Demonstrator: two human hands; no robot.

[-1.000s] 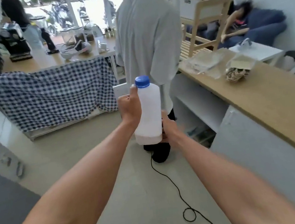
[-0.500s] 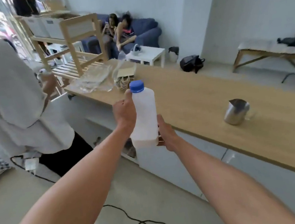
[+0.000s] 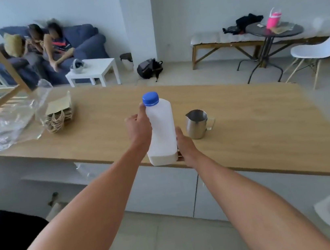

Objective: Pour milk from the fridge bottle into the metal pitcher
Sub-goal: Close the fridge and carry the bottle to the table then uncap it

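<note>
We hold the white milk bottle (image 3: 161, 129) upright in both hands above the near edge of the wooden desk (image 3: 256, 133). Our left hand (image 3: 139, 127) wraps its upper side, thumb up by the blue cap (image 3: 150, 98), which is on; our right hand (image 3: 185, 146) grips the base from the right. Just beyond and right of the bottle, the metal pitcher (image 3: 196, 123) stands upright on the desk. Farther left lie paper bags (image 3: 60, 116) and clear plastic wrap (image 3: 11, 123).
</note>
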